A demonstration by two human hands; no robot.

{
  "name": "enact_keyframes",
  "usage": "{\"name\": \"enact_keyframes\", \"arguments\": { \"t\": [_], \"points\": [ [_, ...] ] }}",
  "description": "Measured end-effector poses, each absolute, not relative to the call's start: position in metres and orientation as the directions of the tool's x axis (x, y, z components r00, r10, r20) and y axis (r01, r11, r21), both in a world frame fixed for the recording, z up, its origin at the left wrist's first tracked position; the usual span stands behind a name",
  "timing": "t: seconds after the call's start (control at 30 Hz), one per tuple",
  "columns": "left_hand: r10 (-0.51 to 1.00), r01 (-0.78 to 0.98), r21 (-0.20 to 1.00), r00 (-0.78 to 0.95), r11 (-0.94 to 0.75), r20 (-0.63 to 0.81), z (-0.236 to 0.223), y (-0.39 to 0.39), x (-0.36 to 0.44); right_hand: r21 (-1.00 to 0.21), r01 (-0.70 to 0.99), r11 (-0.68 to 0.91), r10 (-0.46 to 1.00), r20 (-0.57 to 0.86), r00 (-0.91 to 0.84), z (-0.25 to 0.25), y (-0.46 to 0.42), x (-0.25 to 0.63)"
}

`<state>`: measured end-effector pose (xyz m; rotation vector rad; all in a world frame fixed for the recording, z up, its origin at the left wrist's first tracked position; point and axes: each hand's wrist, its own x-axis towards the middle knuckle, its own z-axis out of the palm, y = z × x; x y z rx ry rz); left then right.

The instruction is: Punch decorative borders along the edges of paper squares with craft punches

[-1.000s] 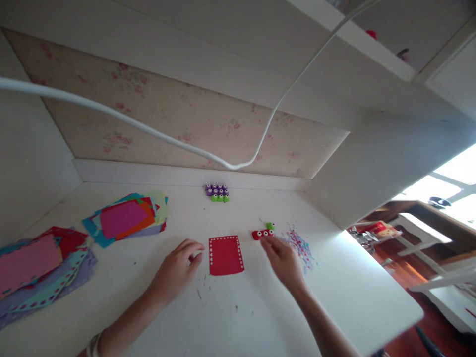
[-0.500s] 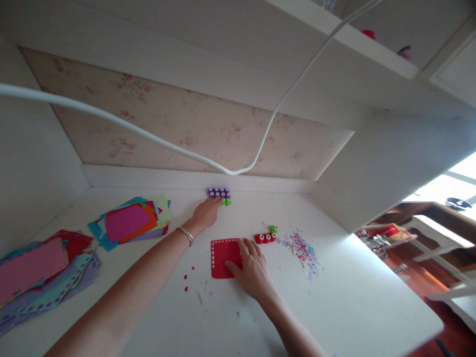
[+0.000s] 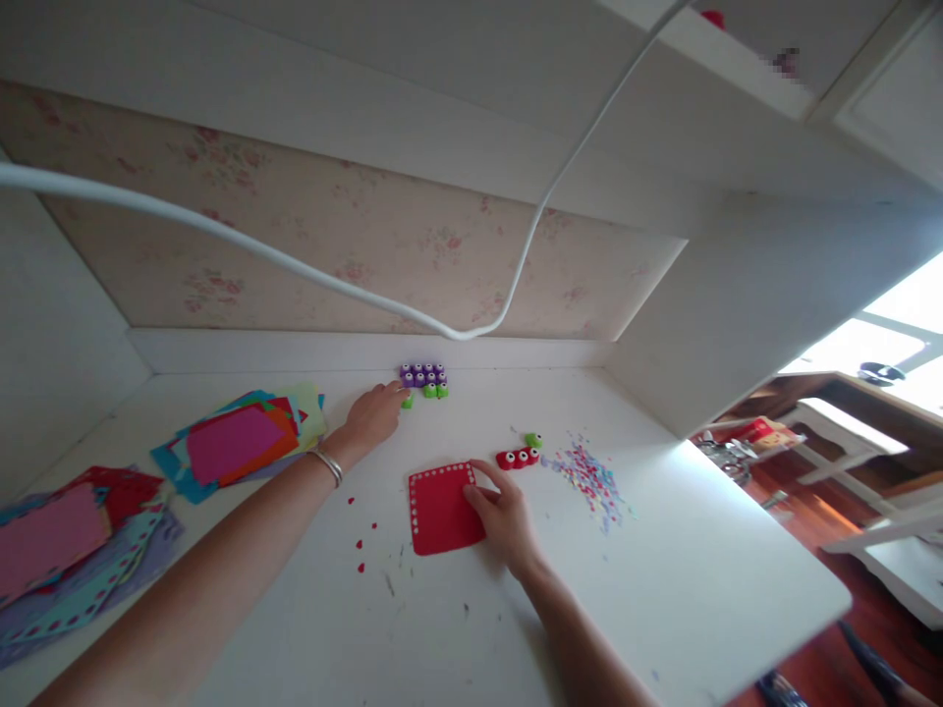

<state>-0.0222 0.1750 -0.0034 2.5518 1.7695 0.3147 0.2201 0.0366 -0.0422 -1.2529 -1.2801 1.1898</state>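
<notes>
A single head-worn camera looks forward and down across a white table [image 3: 707,560] toward a flowered wall [image 3: 413,226], its wide view running from a shelf [image 3: 405,98] overhead to the floor [image 3: 819,656] at lower right. The left hand [image 3: 374,412] and right hand [image 3: 507,516], at middle distance, fall below center, forearms [image 3: 221,570] cut by the bottom edge.

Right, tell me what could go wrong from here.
The right hand touches the holed edge of the red card, which might crease or tear. The left hand, at a green piece, could nudge the purple pieces close by. The loose confetti could scatter if brushed.
</notes>
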Motion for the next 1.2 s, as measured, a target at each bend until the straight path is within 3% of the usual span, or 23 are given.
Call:
{"name": "enact_keyframes", "arguments": {
  "t": [0.13,0.37,0.53,0.77,1.0,1.2],
  "points": [
    [0.944,0.938,0.120,0.315,-0.326,0.101,-0.004,0.169,-0.024,-0.997,-0.052,-0.060,0.998,-0.061,0.020,-0.043,0.036,0.221],
    [0.944,0.930,0.164,0.325,-0.329,0.051,-0.002,0.145,-0.025,-0.983,0.161,0.092,0.989,0.108,0.097,-0.034,0.038,0.224],
    [0.921,0.886,0.257,0.388,-0.385,0.043,-0.008,0.123,-0.028,-0.993,0.113,0.018,0.992,0.031,0.121,-0.038,0.040,0.225],
    [0.898,0.785,0.450,0.427,-0.426,0.106,-0.016,0.079,-0.032,-0.991,-0.109,-0.079,0.994,-0.086,0.066,-0.038,0.036,0.222],
    [0.930,0.696,0.619,0.300,-0.365,0.212,-0.035,0.036,-0.025,-0.992,-0.096,-0.087,0.995,-0.092,0.043,-0.038,0.036,0.219],
    [0.933,0.667,0.653,0.278,-0.358,0.228,-0.039,0.035,-0.028,-0.999,0.039,-0.004,0.999,-0.002,0.049,-0.041,0.036,0.219]
  ]
}}
